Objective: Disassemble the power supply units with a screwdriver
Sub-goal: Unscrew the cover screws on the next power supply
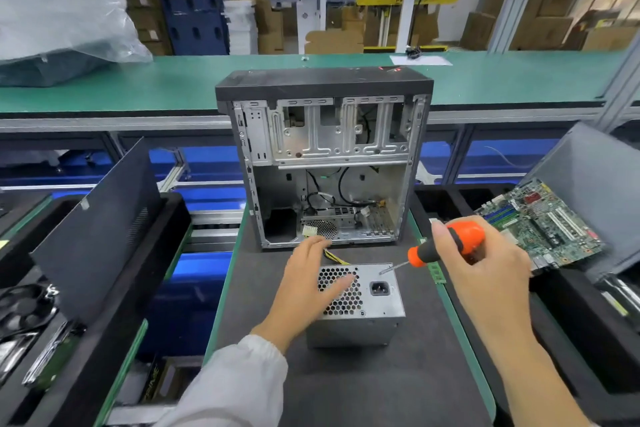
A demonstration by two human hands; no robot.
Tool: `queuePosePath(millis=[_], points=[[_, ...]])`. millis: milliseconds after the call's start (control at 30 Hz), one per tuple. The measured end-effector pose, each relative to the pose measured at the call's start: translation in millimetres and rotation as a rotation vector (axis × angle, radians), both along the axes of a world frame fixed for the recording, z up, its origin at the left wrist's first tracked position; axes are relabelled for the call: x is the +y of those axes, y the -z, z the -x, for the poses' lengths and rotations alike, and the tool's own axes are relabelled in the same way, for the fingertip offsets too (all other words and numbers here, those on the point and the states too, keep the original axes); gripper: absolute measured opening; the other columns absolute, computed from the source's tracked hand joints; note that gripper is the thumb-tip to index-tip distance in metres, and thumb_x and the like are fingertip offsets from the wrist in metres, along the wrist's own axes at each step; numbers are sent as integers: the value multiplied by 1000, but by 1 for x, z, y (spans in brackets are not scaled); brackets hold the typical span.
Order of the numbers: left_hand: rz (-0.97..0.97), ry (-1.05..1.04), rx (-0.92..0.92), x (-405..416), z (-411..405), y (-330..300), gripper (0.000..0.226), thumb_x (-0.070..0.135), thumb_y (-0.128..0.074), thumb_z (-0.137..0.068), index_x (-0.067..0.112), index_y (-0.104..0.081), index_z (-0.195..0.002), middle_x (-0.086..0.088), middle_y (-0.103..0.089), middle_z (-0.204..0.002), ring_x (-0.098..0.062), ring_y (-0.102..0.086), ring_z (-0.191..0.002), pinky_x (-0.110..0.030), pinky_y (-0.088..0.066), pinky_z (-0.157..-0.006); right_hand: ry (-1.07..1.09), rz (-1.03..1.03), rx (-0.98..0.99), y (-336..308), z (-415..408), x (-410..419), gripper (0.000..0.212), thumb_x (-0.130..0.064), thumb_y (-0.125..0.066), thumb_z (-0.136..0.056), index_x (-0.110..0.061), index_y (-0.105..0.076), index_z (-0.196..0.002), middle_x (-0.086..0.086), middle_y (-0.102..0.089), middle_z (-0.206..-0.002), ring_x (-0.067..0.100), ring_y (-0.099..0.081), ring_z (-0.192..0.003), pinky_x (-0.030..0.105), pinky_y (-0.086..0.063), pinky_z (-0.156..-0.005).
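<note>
Dark tabletop (pixel 346 385) | our left hand (pixel 304 284) lies flat, fingers straight, on the power supply (pixel 367 308) | our right hand (pixel 485 263) grips the screwdriver (pixel 440 248).

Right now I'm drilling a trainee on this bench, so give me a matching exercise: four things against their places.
Things:
1. power supply unit
2. screwdriver
3. motherboard
4. computer case

Places:
A. in the right hand
B. propped in the bin on the right
C. under the left hand
D. upright behind the power supply unit

Pairs: 1-C, 2-A, 3-B, 4-D
</note>
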State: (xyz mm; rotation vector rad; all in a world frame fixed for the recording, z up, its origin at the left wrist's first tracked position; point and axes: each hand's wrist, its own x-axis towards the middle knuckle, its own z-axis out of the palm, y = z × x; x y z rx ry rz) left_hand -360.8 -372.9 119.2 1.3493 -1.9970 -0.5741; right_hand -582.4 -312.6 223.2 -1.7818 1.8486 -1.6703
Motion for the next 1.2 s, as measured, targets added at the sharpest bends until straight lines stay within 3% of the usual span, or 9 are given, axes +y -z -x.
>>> queuePosePath(millis=[133,233,367,467,533,767,933,1033,1200], points=[[-71,268,-427,-9,34,-5,126,79,-67,-63,13,-12,-155,3,-17,-158,-13,-10,-147,-35,-2,-123,20,-15,47,-10,2,3,35,-47,-61,-86,-24,-53,-61,-16,-52,-53,15,-42,-50,18,-32,-49],[6,254,-620,-11,47,7,125,81,-64,-61,14,-14,-154,1,-30,-150,-18,-23,-142,-40,-7,-120,27,-16,71,-15,4,5,37,-46,-63,-86,-23,-53,-59,-16,-52,-50,15,-41,-49,27,-34,-50],[111,170,-580,-11,49,15,106,82,-56,-59,23,-30,-143,7,-42,-128,-17,-40,-122,-33,-25,-104,34,-43,102,-16,6,5,41,-48,-62,-85,-20,-53,-58,-4,-51,-47,17,-40,-48,36,-42,-51],[116,165,-573,-12,49,16,103,83,-53,-58,25,-31,-141,8,-43,-125,-17,-41,-118,-33,-28,-99,48,-49,132,-13,5,4,39,-46,-61,-84,-18,-49,-58,-5,-43,-46,17,-40,-50,31,-39,-53],[123,168,-579,-12,49,16,103,83,-53,-58,25,-31,-140,8,-43,-125,-17,-41,-116,-33,-29,-98,46,-45,139,-11,5,3,39,-44,-63,-84,-17,-49,-59,-6,-40,-47,18,-41,-56,26,-36,-55],[115,166,-577,-12,49,17,104,84,-52,-57,26,-30,-140,9,-42,-126,-16,-40,-117,-33,-28,-99,40,-34,168,-8,3,1,41,-43,-64,-86,-19,-46,-59,-6,-40,-48,18,-41,-64,28,-36,-58],[117,175,-573,-11,48,16,103,84,-54,-59,25,-30,-140,10,-42,-124,-15,-41,-116,-32,-28,-99,-7,-55,168,-12,-1,-5,39,-43,-66,-84,-18,-46,-61,-5,-36,-47,15,-38,-53,20,-32,-52],[126,179,-574,-12,47,16,103,83,-54,-60,24,-30,-141,10,-43,-125,-15,-41,-117,-32,-29,-100,-88,-119,274,-27,-9,-17,41,-51,-59,-81,-16,-47,-64,-2,-40,-50,17,-40,-52,31,-38,-53],[133,176,-578,-12,48,17,104,85,-49,-58,24,-30,-140,10,-43,-124,-15,-41,-115,-31,-28,-99,-243,-254,447,-49,-19,-36,31,-49,-58,-84,-21,-47,-74,-4,-50,-57,14,-48,-59,29,-39,-57]])
